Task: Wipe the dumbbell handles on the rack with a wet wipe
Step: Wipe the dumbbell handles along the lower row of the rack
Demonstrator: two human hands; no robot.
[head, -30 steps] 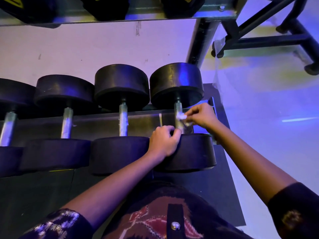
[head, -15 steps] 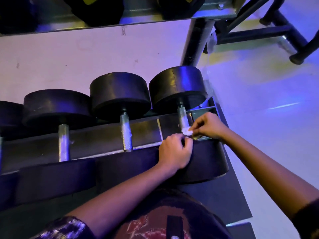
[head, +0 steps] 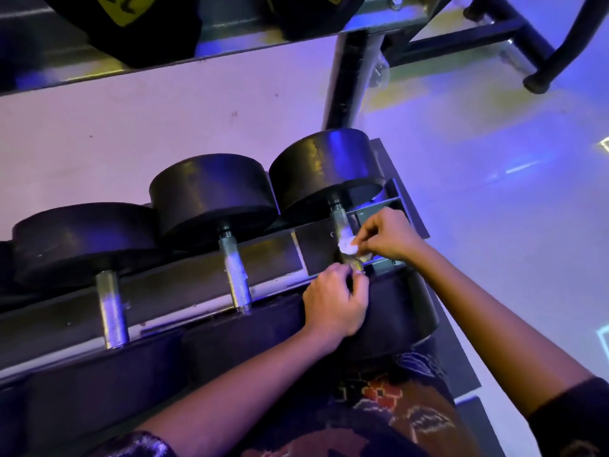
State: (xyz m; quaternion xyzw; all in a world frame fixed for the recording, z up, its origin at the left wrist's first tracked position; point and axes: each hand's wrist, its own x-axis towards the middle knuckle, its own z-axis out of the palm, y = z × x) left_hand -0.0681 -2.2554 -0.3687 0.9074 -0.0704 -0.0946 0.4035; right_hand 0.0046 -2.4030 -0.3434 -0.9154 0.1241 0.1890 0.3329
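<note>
Mid-task, working the last dumbbell [head: 326,166] at the right end of the rack's [head: 184,275] lower shelf. Right hand [head: 387,239] pinches the wet wipe [head: 346,243], bunched up, against the middle of that dumbbell's handle [head: 337,216]. Left hand [head: 334,303] is curled round the near end of the same handle, heel resting on the near weight [head: 402,311]; looks like it's steadying it.

Done vs left:
- This handle: in progress. The far end above the wipe is bare, and the near end is under the left hand, so that part isn't reachable until the hand shifts.
- Middle handle [head: 235,278]: pale flecks on it, either wipe residue or glare, can't tell.
- Left handle [head: 112,311]: no way to tell if it's been wiped.
- Upper shelf [head: 230,41]: dumbbells there, handles out of view.

In the way: weights at both ends cap the stroke length, and the rack's rail runs close under the handles, so the underside is awkward. The rack post [head: 349,77] sits behind the right end, and a bench frame [head: 514,31] stands well apart on the floor. Neither blocks anything.
</note>
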